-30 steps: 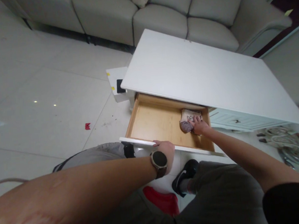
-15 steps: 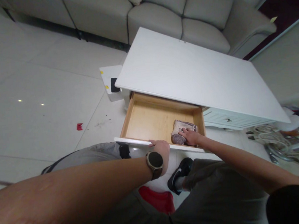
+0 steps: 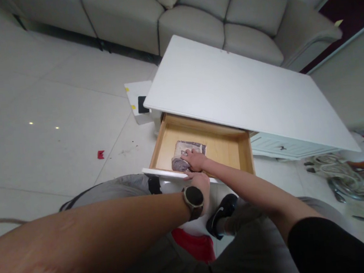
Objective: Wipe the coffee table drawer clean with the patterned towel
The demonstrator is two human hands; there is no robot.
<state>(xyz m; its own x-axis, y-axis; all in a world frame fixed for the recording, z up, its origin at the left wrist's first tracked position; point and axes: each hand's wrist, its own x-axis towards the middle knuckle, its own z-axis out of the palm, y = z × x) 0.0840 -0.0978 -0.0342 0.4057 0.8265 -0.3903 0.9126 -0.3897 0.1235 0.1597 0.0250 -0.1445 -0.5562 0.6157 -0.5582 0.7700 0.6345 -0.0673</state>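
Observation:
A wooden drawer with a white front stands pulled out of the white coffee table. My left hand, with a watch on its wrist, grips the top edge of the drawer front; its thumb lies along the inner side and the other fingers are hidden behind the panel. Inside the drawer, toward the left, my right hand presses a folded grey-brown and beige cloth against the bottom. Its fingers lie over the top of the cloth, partly curled onto it.
A second, closed drawer is to the right. A white box with a dark flat object on it stands beyond the table's left end. Coiled hoses and tools lie at the right. A grey sofa runs behind the table.
My right hand has slid the cloth from the right side of the drawer to its left side. My left hand keeps its hold on the drawer front.

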